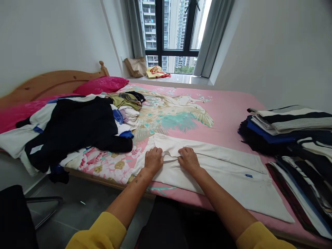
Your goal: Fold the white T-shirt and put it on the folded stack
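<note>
An off-white garment (228, 176), maybe a shirt, lies lengthwise along the near side of the bed with one long side folded over. A small blue label sits near its right end. My left hand (154, 160) has its fingers closed on the cloth toward the left end. A short way to the right, my right hand (188, 159) grips the same garment, fingers curled and pressed down. Between the two hands the fabric bunches into a small raised curve. Both sets of fingertips are partly hidden in the cloth.
Loose clothes with a black shirt (80, 124) on top are heaped at the left. Folded clothes (293, 128) stand in stacks at the right. A pink pillow (102, 85) rests by the wooden headboard (57, 77). A dark chair (15, 218) is at lower left.
</note>
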### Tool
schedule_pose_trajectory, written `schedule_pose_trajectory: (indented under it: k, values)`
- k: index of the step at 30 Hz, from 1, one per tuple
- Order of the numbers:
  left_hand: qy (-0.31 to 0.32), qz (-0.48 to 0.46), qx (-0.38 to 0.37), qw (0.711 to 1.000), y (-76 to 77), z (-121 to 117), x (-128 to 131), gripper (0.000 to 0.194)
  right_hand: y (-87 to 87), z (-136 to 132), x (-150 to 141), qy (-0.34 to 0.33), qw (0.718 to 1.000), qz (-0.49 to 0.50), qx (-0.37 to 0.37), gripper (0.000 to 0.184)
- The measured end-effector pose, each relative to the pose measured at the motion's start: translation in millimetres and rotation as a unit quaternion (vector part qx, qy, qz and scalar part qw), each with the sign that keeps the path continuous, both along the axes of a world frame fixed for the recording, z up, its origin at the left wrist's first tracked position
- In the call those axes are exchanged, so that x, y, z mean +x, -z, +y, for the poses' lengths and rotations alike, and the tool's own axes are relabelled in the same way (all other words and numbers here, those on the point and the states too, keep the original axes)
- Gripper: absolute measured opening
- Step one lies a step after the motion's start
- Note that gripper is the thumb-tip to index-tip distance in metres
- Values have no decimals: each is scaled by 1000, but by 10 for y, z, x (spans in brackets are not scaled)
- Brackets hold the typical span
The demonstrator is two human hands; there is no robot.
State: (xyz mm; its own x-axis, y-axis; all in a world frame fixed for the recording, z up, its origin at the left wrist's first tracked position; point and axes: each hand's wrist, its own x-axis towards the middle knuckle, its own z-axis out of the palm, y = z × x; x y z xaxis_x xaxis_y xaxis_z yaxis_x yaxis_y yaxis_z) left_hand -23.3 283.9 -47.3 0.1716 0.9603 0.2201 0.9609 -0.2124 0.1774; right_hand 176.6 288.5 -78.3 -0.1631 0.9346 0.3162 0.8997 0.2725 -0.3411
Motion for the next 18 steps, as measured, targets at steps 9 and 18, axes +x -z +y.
schedule_pose_trajectory:
  k: [9,18]
  values:
    - [-90,-63,-6,994,228,-58,-57,5,64,-136,184,3,999,45,16,18]
    - [-81,-60,-16,995,231,-113,-105,12,108,-230,316,7,996,78,36,23]
